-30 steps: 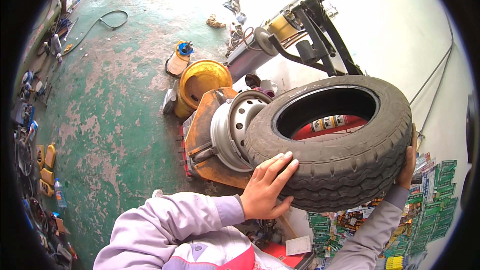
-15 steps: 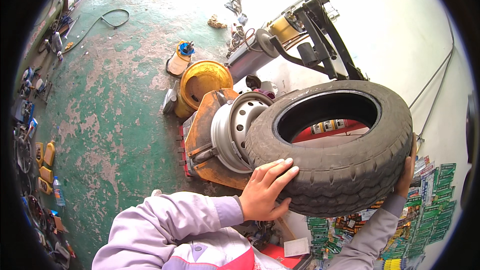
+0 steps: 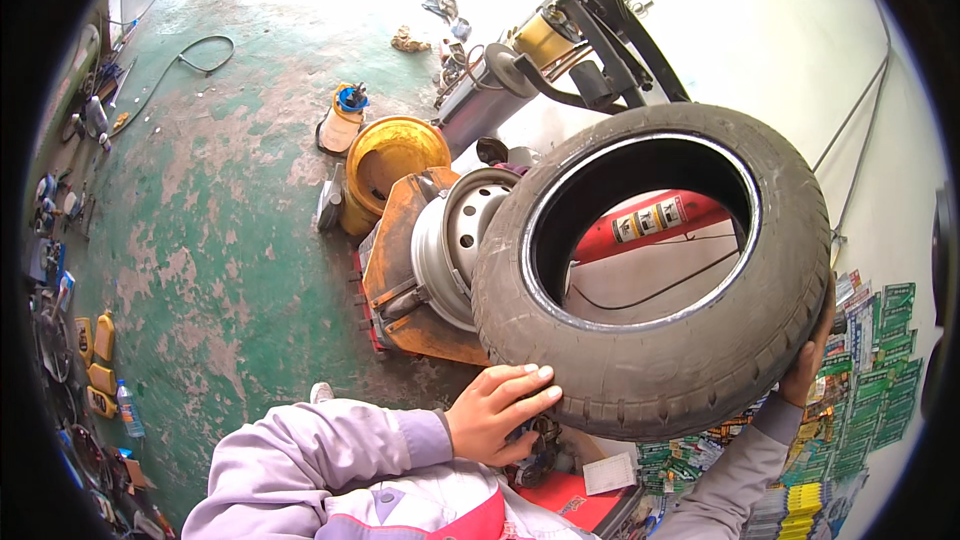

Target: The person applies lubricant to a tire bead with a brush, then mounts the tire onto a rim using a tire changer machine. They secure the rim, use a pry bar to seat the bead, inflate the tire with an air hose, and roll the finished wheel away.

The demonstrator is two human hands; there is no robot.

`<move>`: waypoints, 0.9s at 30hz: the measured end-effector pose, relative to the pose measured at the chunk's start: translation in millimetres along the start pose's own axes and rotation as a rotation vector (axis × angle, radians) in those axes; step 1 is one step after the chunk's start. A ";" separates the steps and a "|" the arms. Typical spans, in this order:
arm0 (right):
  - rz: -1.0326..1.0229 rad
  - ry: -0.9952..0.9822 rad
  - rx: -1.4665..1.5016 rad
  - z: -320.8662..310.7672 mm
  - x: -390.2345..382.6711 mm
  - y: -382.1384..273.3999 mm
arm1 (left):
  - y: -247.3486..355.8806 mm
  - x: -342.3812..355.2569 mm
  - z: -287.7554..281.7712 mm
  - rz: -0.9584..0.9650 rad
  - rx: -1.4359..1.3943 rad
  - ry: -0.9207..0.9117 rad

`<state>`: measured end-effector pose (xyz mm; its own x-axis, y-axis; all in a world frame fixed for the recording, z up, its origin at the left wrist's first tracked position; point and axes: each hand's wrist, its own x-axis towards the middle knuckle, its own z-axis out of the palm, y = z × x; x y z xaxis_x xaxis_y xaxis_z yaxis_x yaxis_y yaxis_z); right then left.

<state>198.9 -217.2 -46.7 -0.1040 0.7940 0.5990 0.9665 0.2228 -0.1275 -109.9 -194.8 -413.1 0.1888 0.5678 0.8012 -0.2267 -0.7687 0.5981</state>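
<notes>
A large black tyre (image 3: 650, 370) is tilted toward me, its round opening facing up. My left hand (image 3: 500, 414) has its fingers against the tyre's near left edge, with the thumb lower down. Around the far right side of the tread goes my right hand (image 3: 808, 365), its fingers partly hidden by the tyre. Just left of the tyre, a silver steel wheel rim (image 3: 432, 250) sits on an orange tyre-changer table (image 3: 395, 285). The tyre covers part of the rim. Whether they touch, I cannot tell.
Behind stands a yellow bucket (image 3: 440, 145) beside a white-and-yellow bottle (image 3: 342, 125) with a blue top. A black machine arm (image 3: 620, 40) rises beyond the tyre; a red bar (image 3: 700, 210) shows through its opening. Yellow jugs (image 3: 103, 338) line the left. Colourful cards cover the right wall.
The tyre has tipped further toward me, showing more of its opening and the red bar. My left hand has shifted left and slightly down with its edge. The whole view has shifted a little.
</notes>
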 end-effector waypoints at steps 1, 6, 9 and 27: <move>0.025 0.003 0.046 -3.2 -5.5 -0.1 | 0.3 -5.0 -2.7 0.011 -0.028 -0.046; 0.078 0.048 0.107 -25.2 -20.3 11.7 | -13.0 -26.6 -6.7 -0.210 -0.197 0.010; 0.091 -0.034 0.010 -38.0 -24.9 22.4 | -32.0 -38.3 0.2 -0.571 -0.246 0.192; 0.119 0.024 -0.061 -21.2 -1.5 14.5 | 70.9 196.3 -96.3 0.073 0.528 -1.019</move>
<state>218.0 -227.3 -32.7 0.0173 0.7987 0.6015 0.9842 0.0925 -0.1512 -180.9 -109.5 -211.8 0.9314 0.1995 0.3043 0.1140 -0.9542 0.2766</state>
